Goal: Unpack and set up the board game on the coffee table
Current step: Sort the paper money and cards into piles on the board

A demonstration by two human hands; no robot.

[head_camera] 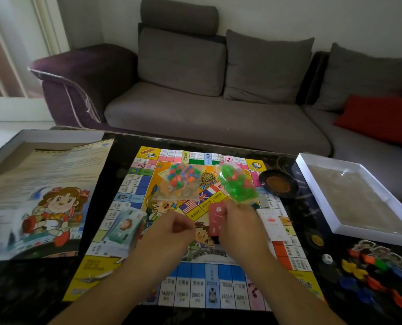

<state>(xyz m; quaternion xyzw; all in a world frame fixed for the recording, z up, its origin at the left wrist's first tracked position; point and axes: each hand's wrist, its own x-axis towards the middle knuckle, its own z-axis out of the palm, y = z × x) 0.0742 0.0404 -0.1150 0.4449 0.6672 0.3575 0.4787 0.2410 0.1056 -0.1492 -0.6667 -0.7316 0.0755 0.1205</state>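
Note:
The colourful game board [134, 184] lies unfolded on the dark coffee table [26, 289]. My right hand [239, 221] pinches a clear bag of green pieces [236, 184] by its lower end, held above the board. My left hand [171, 228] has curled fingers and pinches the edge of a clear bag of mixed coloured pieces [183, 181]. A red card deck [216, 219] lies between my hands. A stack of play money [124, 228] rests on the board's left side, a white card deck [271, 222] on its right.
A box half with a printed sheet [45, 195] lies at the left. A white box tray [359, 195] stands at the right, a dark round dish [278, 184] beside it. Pawns, coloured tokens [378, 273] and a white die [327, 258] lie at the right front. A grey sofa [218, 90] stands behind.

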